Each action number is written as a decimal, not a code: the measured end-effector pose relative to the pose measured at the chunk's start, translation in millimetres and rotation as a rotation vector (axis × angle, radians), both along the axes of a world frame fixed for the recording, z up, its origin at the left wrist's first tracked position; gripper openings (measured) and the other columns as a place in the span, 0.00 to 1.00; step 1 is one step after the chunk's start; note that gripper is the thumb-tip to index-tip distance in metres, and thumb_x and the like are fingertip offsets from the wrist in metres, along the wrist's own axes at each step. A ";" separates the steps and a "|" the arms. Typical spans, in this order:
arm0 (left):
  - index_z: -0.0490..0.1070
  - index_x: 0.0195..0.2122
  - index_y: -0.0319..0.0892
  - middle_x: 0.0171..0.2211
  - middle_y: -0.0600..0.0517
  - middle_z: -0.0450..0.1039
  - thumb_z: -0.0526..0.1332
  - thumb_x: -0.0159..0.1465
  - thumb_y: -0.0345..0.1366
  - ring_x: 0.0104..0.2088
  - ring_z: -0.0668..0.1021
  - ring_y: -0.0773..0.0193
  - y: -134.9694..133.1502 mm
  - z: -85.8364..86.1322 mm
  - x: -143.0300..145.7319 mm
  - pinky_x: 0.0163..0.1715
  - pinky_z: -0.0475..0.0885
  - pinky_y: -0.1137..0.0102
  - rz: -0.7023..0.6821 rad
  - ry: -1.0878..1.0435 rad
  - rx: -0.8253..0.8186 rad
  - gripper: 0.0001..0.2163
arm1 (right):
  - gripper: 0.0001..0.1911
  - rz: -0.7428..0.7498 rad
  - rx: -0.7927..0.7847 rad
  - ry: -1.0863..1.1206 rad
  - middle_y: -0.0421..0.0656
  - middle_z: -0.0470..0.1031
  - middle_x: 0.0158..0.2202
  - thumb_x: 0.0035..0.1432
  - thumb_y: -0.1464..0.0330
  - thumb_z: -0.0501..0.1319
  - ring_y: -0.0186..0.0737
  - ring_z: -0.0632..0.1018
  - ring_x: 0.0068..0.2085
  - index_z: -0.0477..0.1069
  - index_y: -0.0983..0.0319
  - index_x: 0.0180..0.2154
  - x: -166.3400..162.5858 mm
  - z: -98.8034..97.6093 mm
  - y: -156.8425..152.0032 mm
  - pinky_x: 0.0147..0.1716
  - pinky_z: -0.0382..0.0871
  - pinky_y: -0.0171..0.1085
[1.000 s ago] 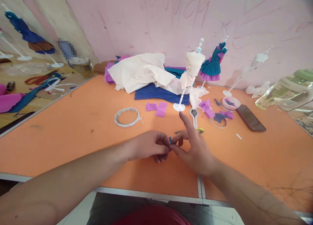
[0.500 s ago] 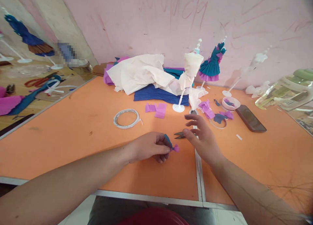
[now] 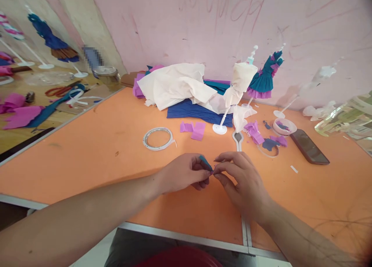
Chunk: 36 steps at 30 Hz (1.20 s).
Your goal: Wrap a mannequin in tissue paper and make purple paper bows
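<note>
Above the orange surface, my left hand pinches a small teal-and-purple paper piece, and my right hand nips its purple end. Behind stands a pink wall with red scrawls; a metal strip edges my side, and a wood-coloured tabletop lies at left.

Tape roll obstructs beyond left hand; tabletop leftward lies open.
</note>
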<state>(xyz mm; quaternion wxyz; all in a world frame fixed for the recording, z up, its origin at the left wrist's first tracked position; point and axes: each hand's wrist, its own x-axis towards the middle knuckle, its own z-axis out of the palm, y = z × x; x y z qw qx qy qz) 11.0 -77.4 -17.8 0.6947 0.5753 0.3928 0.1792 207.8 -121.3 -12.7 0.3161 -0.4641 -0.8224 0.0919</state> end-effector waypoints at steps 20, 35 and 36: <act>0.73 0.35 0.39 0.29 0.50 0.76 0.66 0.56 0.43 0.30 0.79 0.64 0.3 3.2 -0.3 0.35 0.76 0.68 0.003 -0.038 -0.007 0.13 | 0.02 -0.058 0.017 -0.004 0.39 0.76 0.31 0.57 0.71 0.60 0.40 0.77 0.37 0.69 0.58 0.33 -2.7 -2.6 0.0 0.38 0.64 0.41; 0.73 0.34 0.40 0.30 0.50 0.75 0.64 0.58 0.39 0.30 0.76 0.64 -3.0 7.5 -2.2 0.35 0.75 0.67 -0.039 0.005 0.109 0.08 | 0.07 -0.037 -0.582 0.446 0.41 0.76 0.39 0.61 0.65 0.57 0.40 0.77 0.41 0.71 0.57 0.40 5.5 10.5 3.7 0.42 0.70 0.43; 0.73 0.34 0.40 0.31 0.50 0.75 0.64 0.58 0.38 0.30 0.77 0.64 -3.0 7.2 -2.4 0.35 0.75 0.67 -0.045 0.009 0.103 0.08 | 0.08 -0.049 -0.554 0.428 0.41 0.76 0.40 0.61 0.65 0.57 0.41 0.77 0.42 0.71 0.57 0.41 5.8 10.6 4.1 0.43 0.70 0.43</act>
